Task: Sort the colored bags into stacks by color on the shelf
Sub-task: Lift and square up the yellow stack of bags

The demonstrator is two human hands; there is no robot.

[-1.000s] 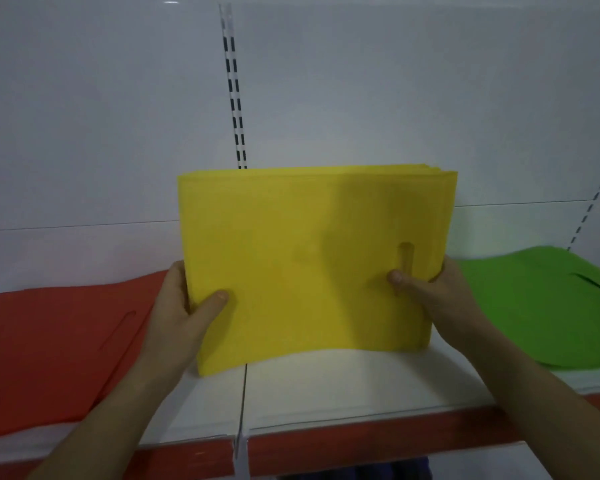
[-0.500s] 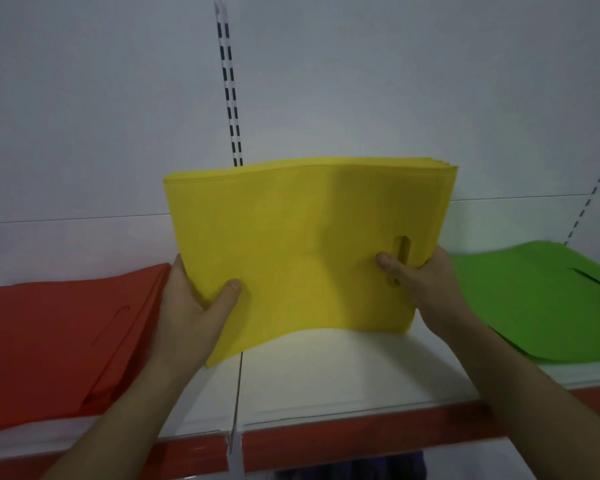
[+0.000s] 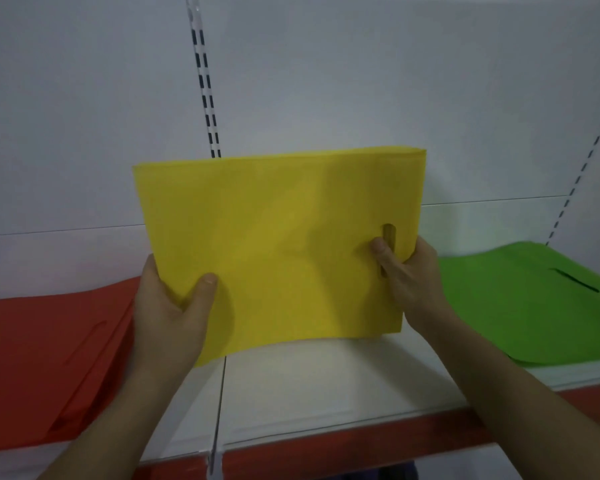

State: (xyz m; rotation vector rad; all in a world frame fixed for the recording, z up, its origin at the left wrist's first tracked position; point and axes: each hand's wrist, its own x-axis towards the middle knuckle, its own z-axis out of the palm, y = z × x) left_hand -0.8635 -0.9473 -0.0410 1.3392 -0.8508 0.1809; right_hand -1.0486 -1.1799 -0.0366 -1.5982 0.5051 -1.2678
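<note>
Two bare hands held a bundle of flat yellow non-woven fabric bags point(image 3: 281, 244) upright over the middle of the white shelf board point(image 3: 326, 393). The left hand point(image 3: 166, 306) clasped the bundle's lower left edge, thumb pressed on the front face and the other fingers hidden behind the fabric. The right hand point(image 3: 409, 275) gripped the right edge, its thumb lying on the front just beside the narrow cut-out handle slot point(image 3: 389, 233), the rest of its fingers behind. Thin layered edges showed at the bundle's top right corner. The lower left corner hung lower than the lower right one, and whether the bottom edge touched the board could not be told.

To the left, a stack of flat red fabric bags point(image 3: 49, 358) lay on the shelf, close beside the left wrist. To the right, a stack of flat green fabric bags point(image 3: 534, 306) lay flat, a dark handle slit point(image 3: 574, 281) visible in the top one. The yellow bundle stood between these two stacks, apart from both.

A thin clear divider point(image 3: 218, 410) ran across the board from front to back beneath the bundle. A red strip point(image 3: 326, 452) edged the shelf front. Behind, a slotted metal upright point(image 3: 205, 81) rose up the pale back panel point(image 3: 395, 81).
</note>
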